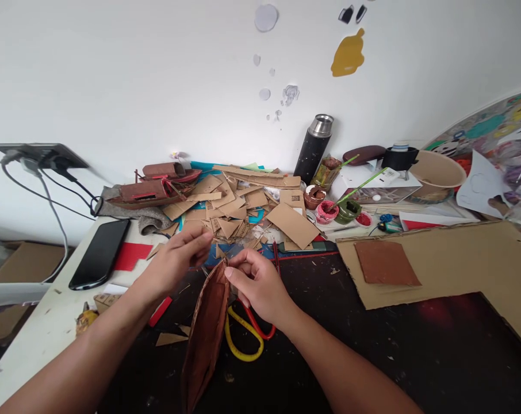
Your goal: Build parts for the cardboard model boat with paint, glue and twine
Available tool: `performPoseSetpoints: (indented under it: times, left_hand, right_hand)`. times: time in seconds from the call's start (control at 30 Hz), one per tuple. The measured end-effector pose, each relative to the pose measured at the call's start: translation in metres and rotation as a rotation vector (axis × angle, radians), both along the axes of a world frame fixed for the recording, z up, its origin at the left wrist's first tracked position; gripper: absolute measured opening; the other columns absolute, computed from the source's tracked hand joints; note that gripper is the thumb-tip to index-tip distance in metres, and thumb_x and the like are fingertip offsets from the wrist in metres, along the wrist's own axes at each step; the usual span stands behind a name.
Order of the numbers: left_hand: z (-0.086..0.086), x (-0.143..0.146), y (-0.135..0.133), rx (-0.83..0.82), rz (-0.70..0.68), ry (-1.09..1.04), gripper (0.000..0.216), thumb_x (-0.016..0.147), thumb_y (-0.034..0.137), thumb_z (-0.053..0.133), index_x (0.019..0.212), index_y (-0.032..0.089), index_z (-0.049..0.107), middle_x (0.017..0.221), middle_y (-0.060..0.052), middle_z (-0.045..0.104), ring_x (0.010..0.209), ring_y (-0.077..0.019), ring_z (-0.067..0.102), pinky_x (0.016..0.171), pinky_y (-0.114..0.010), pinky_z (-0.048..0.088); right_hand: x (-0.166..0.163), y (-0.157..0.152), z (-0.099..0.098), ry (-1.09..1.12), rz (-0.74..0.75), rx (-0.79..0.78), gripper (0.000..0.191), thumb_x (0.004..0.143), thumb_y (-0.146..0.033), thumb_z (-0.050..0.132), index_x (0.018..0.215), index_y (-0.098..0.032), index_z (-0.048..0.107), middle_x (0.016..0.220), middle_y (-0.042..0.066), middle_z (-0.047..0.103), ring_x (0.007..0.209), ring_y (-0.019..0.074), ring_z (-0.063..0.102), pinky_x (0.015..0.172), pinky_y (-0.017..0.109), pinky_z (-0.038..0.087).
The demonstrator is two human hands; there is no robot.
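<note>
My right hand (257, 286) pinches the top edge of a brown painted cardboard piece (206, 333) that stands on edge over the dark mat (372, 351). Just left of that top edge hovers my left hand (177, 259), its fingers bunched together; what they hold, if anything, is too small to make out. Scissors with yellow and red handles (247, 333) lie on the mat under my right hand.
A heap of cardboard scraps (238, 210) lies behind my hands, with brown cardboard boat models (150, 187) at the back left. A black phone (100, 253) rests at left. Paint pots with brushes (338, 210), a flask (314, 148) and a large cardboard sheet (454, 261) are at right.
</note>
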State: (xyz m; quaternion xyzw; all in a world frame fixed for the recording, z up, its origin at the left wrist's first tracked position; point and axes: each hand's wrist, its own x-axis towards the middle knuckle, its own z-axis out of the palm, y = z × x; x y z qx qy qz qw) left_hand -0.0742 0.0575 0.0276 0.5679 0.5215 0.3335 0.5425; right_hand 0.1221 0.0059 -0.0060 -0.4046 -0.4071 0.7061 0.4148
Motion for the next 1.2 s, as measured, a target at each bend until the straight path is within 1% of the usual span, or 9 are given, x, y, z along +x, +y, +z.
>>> performPoseSetpoints:
  times: [0.13, 0.2, 0.27, 0.37, 0.57, 0.67, 0.8, 1.03, 1.2]
  left_hand:
    - [-0.001, -0.011, 0.003, 0.026, 0.2, -0.104, 0.049, 0.1, 0.048, 0.063, 0.063, 0.023, 0.042, 0.064, 0.005, 0.032, 0.055, -0.0123, 0.025, 0.05, -0.029, 0.023]
    - [0.003, -0.015, 0.002, 0.043, 0.221, -0.047, 0.054, 0.099, 0.052, 0.064, 0.061, 0.023, 0.041, 0.061, 0.005, 0.031, 0.054, -0.0121, 0.024, 0.05, -0.028, 0.023]
    - [0.008, -0.016, -0.001, 0.058, 0.166, 0.052, 0.05, 0.095, 0.057, 0.069, 0.064, 0.021, 0.054, 0.061, 0.002, 0.045, 0.056, -0.013, 0.036, 0.053, -0.027, 0.031]
    - [0.015, -0.013, -0.008, 0.041, 0.034, 0.16, 0.04, 0.088, 0.061, 0.077, 0.092, 0.021, 0.078, 0.084, -0.004, 0.073, 0.075, -0.0193, 0.06, 0.067, -0.029, 0.047]
    - [0.018, -0.001, -0.014, -0.053, -0.167, 0.058, 0.041, 0.092, 0.061, 0.076, 0.107, 0.024, 0.086, 0.099, -0.006, 0.082, 0.093, -0.0246, 0.07, 0.085, -0.032, 0.053]
    - [0.013, 0.005, -0.012, -0.088, -0.19, -0.034, 0.036, 0.089, 0.057, 0.081, 0.099, 0.023, 0.085, 0.095, -0.005, 0.081, 0.089, -0.022, 0.068, 0.084, -0.031, 0.052]
    - [0.005, 0.009, -0.008, -0.187, -0.149, -0.122, 0.039, 0.082, 0.058, 0.086, 0.082, 0.019, 0.08, 0.076, -0.001, 0.069, 0.072, -0.0156, 0.057, 0.069, -0.027, 0.045]
    - [0.001, 0.021, -0.007, -0.357, -0.065, -0.236, 0.043, 0.074, 0.056, 0.09, 0.078, 0.017, 0.072, 0.071, 0.0, 0.061, 0.063, -0.0138, 0.052, 0.06, -0.026, 0.04]
    - [0.005, 0.025, -0.002, -0.286, 0.058, -0.302, 0.043, 0.077, 0.052, 0.087, 0.073, 0.018, 0.062, 0.067, 0.003, 0.049, 0.057, -0.0102, 0.041, 0.052, -0.024, 0.03]
  right_hand:
    - [0.001, 0.001, 0.0, 0.029, 0.001, -0.004, 0.028, 0.088, -0.045, 0.074, 0.091, -0.022, 0.056, 0.054, -0.013, 0.051, 0.035, 0.0064, 0.041, 0.037, 0.02, 0.028]
    - [0.002, 0.002, 0.001, 0.042, -0.007, -0.006, 0.029, 0.088, -0.045, 0.074, 0.09, -0.022, 0.056, 0.054, -0.013, 0.05, 0.034, 0.0059, 0.041, 0.037, 0.02, 0.028]
    - [0.002, 0.002, 0.0, 0.05, -0.014, -0.011, 0.03, 0.088, -0.046, 0.075, 0.09, -0.022, 0.056, 0.055, -0.013, 0.05, 0.034, 0.0052, 0.04, 0.037, 0.02, 0.028]
    - [0.002, 0.002, -0.001, 0.055, -0.015, -0.019, 0.032, 0.087, -0.047, 0.076, 0.091, -0.022, 0.056, 0.057, -0.014, 0.05, 0.033, 0.0048, 0.04, 0.037, 0.02, 0.027]
    - [0.002, 0.003, -0.002, 0.034, 0.002, -0.018, 0.034, 0.087, -0.049, 0.076, 0.091, -0.023, 0.055, 0.057, -0.014, 0.049, 0.034, 0.0051, 0.041, 0.037, 0.019, 0.027]
    - [0.002, 0.003, -0.002, 0.035, 0.008, -0.011, 0.034, 0.087, -0.049, 0.075, 0.089, -0.023, 0.053, 0.057, -0.014, 0.048, 0.033, 0.005, 0.041, 0.036, 0.019, 0.026]
    - [0.002, 0.003, -0.001, 0.038, 0.016, -0.005, 0.032, 0.087, -0.047, 0.074, 0.09, -0.023, 0.054, 0.057, -0.014, 0.049, 0.033, 0.0049, 0.041, 0.036, 0.019, 0.027]
    - [0.001, 0.001, -0.001, 0.045, 0.017, -0.001, 0.03, 0.088, -0.045, 0.073, 0.09, -0.023, 0.054, 0.055, -0.014, 0.048, 0.033, 0.0055, 0.042, 0.036, 0.019, 0.028]
    - [-0.001, 0.0, -0.003, 0.053, 0.031, -0.03, 0.031, 0.086, -0.046, 0.075, 0.09, -0.022, 0.055, 0.059, -0.013, 0.052, 0.033, 0.0046, 0.041, 0.035, 0.019, 0.028]
